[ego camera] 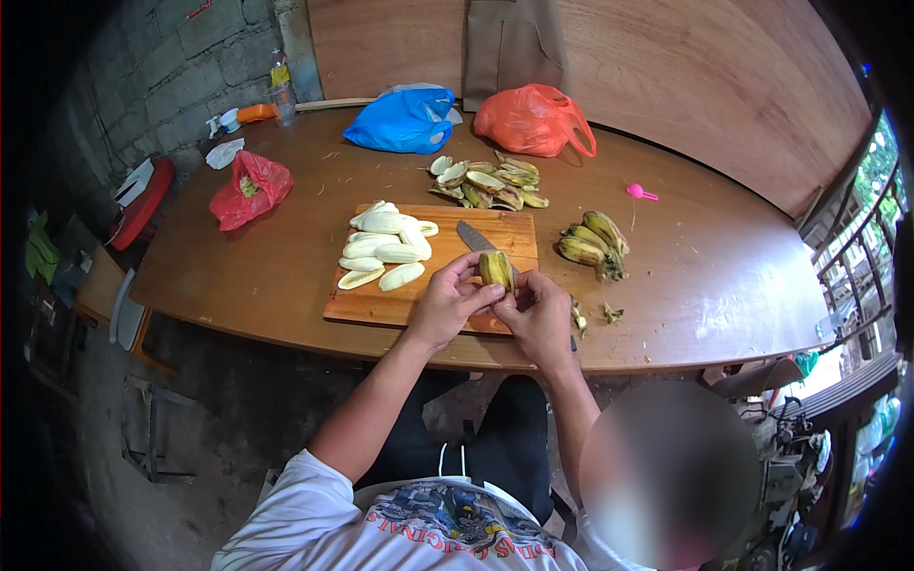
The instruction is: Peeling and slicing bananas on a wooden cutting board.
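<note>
Between my two hands is an unpeeled banana (496,271), held upright above the right part of a wooden cutting board (443,214). My left hand (454,296) grips its left side with fingers and thumb. My right hand (537,307) holds it low on the right. Behind it a knife blade (474,235) lies on the board, its handle mostly hidden by my right hand. Several peeled bananas (385,250) are heaped on the board's left part. A bunch of unpeeled bananas (594,243) lies on the table to the right of the board.
Banana peels (493,184) are piled beyond the board on the wooden table (685,285). Farther back stand blue (401,120) and red (532,120) plastic bags. An open red bag (251,189) lies at left, a pink measuring scoop (641,192) at right. Stem scraps (613,313) lie near the front edge.
</note>
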The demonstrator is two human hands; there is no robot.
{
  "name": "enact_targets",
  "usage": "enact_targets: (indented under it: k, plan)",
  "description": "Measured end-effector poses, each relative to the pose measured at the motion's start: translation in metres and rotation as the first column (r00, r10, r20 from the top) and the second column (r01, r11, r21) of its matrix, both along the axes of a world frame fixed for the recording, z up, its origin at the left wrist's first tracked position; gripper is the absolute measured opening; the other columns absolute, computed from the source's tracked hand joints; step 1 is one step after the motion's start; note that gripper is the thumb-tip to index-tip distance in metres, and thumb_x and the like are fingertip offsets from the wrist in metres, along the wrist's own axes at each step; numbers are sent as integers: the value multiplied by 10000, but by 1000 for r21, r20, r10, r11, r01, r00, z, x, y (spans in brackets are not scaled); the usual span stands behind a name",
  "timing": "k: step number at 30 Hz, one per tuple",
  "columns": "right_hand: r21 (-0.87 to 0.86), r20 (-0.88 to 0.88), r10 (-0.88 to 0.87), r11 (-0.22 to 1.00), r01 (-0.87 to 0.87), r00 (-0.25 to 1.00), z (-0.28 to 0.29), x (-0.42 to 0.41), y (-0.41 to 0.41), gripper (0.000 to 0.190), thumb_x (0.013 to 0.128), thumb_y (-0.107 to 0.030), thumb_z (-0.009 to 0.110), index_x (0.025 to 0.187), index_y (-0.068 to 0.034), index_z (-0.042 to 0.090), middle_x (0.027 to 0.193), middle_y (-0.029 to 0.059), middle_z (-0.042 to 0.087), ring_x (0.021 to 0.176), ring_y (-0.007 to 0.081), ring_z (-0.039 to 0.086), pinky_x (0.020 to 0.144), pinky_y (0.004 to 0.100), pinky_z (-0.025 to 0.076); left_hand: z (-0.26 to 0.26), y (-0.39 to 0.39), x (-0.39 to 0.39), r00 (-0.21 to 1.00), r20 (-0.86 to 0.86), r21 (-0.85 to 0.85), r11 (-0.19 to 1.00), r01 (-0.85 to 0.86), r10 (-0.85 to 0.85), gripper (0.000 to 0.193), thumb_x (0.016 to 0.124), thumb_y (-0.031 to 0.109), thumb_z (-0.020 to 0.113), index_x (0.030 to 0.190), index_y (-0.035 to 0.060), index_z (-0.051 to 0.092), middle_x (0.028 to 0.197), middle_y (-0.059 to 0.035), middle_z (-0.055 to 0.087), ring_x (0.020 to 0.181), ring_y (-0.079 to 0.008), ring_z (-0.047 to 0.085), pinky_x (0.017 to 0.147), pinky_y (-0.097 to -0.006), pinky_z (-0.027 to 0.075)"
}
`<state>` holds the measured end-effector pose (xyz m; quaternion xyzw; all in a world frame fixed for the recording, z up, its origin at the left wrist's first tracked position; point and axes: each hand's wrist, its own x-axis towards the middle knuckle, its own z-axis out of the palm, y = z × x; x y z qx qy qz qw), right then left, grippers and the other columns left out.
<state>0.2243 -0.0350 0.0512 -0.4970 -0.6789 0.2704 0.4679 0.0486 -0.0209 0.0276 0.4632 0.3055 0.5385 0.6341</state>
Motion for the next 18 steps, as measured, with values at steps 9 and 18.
enact_targets:
  k: [9, 18]
  plan:
    - [75, 26, -49, 996, 47, 998, -7, -3, 0, 174, 852, -73, 796, 915, 38, 678, 734, 127, 676, 615, 192, 653, 607, 342, 548, 1, -1, -4, 1000, -11, -19, 999, 25, -26, 535, 997, 55, 750, 1480, 2, 524, 1340, -95, 649, 1119, -146, 720, 946, -302, 642]
    - [-251, -310, 73, 956, -155, 948, -6, 11, 3, 180, 932, -74, 759, 1054, 47, 703, 756, 101, 653, 639, 136, 639, 607, 318, 529, 7, -2, -13, 993, 17, -142, 983, 120, -119, 608, 1004, 133, 765, 1540, 37, 495, 1346, -39, 655, 1154, -113, 689, 890, -244, 607]
